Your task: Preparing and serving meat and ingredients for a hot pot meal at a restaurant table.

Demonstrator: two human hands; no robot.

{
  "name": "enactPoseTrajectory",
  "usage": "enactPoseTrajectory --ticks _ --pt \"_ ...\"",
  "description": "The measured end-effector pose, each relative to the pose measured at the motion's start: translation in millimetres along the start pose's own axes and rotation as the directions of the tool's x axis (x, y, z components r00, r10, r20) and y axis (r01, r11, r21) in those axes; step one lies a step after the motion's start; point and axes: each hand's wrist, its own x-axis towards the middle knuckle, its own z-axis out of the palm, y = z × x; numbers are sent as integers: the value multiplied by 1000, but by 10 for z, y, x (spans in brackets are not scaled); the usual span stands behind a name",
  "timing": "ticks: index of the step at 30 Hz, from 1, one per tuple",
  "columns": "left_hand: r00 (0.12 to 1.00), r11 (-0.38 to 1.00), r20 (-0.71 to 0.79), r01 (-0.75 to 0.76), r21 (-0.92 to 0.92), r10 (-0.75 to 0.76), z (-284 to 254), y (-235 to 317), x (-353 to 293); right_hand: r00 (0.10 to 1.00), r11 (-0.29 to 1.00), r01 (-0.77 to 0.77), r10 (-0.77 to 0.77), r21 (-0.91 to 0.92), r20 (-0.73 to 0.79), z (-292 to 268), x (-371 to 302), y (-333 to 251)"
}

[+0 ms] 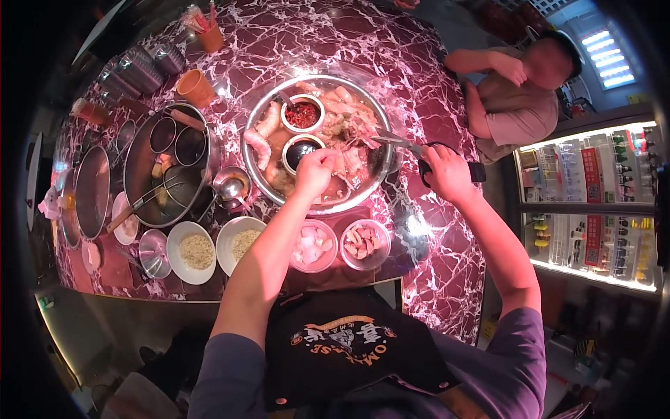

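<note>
My right hand [447, 172] is closed round the black handles of a pair of kitchen scissors [398, 142]. Their steel blades point left, over the heap of cut meat [352, 155] in a large round metal basin [322, 209]. My left hand [315, 172] is above the basin, its fingers pinched together beside the small bowl of dark sauce [300, 149]; what they hold, if anything, is hidden. Behind it a second small bowl holds chopped red chilli [303, 114], with a spoon in it. Pale tubular pieces of offal [259, 150] lie along the basin's left side.
Left of the basin stands a big pot [128, 181] with a wire strainer [167, 187]. Two noodle bowls [174, 269] and two tubs of cut meat [364, 244] line the near edge. Orange cups [196, 89] stand behind. A person [520, 105] is at the right.
</note>
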Motion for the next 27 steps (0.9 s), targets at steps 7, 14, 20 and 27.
enactPoseTrajectory --ticks 7,14,20,27 --pt "999 998 15 38 -41 -38 -197 169 -244 998 1000 13 -13 14 -53 -299 -140 -208" --pt "1000 999 -9 5 -37 -6 -453 297 -586 1000 996 3 -4 91 5 -442 -323 -416" --pt "993 972 -93 93 214 -75 -430 330 -872 994 965 -107 103 240 32 162 -543 -587" --pt "981 812 -82 -96 576 175 -179 212 -938 976 934 -213 215 287 23 652 -816 -793"
